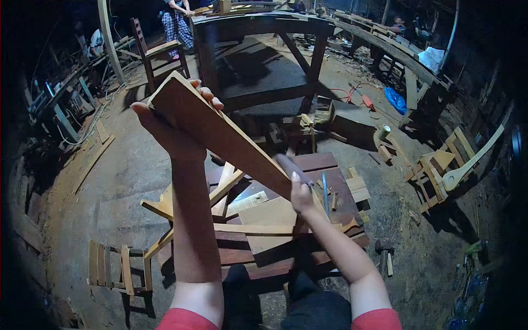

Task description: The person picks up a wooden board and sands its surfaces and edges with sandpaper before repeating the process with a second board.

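Note:
A long flat wooden board [220, 135] slants across the view, raised above the low work table [264, 270]. My left hand [168, 129] supports its upper end from beneath, with the thumb at one side and the fingertips curled over the far edge. Near the lower end, my right hand [301, 193] is closed on a dark grey, blurred flat piece [290, 166], which lies along the board's edge. Under the board, wooden chair-like parts [223, 192] and a thin square panel [269, 220] rest on the table, beside a narrow bluish bar [325, 195].
Small wooden frames stand on the floor at left [120, 267] and right [445, 165]. A hammer [381, 250] lies right of the table. Beyond are a large workbench [264, 27], a wooden chair [159, 55], a red cord [352, 93] and a person [177, 25] standing.

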The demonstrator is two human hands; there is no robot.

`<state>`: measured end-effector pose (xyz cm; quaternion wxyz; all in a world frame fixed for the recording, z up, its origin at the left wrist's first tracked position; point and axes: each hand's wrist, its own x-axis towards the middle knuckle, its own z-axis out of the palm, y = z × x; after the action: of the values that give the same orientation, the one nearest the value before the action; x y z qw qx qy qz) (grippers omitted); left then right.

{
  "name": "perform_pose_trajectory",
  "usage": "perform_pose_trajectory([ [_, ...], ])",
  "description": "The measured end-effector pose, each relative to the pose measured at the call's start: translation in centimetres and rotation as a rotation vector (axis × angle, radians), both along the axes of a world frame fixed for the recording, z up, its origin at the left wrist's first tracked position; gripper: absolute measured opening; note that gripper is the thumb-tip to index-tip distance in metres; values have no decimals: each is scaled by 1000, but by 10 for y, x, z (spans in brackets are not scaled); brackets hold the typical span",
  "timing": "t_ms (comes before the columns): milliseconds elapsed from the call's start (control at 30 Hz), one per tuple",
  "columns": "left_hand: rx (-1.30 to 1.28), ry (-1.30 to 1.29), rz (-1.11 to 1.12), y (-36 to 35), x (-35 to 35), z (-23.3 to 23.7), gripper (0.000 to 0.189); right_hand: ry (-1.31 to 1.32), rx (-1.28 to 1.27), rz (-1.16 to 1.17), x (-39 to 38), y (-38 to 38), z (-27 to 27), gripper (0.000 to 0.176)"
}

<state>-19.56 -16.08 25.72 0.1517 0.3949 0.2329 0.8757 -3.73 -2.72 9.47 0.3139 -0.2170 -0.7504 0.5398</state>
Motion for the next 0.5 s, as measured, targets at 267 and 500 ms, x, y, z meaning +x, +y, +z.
perform_pose_trajectory([
  [267,-8,0,1,6,11,7,89,23,20,22,-4,-23,63,40],
  [500,5,75,-19,9,19,9,90,363,93,145,-3,1,4,41],
])
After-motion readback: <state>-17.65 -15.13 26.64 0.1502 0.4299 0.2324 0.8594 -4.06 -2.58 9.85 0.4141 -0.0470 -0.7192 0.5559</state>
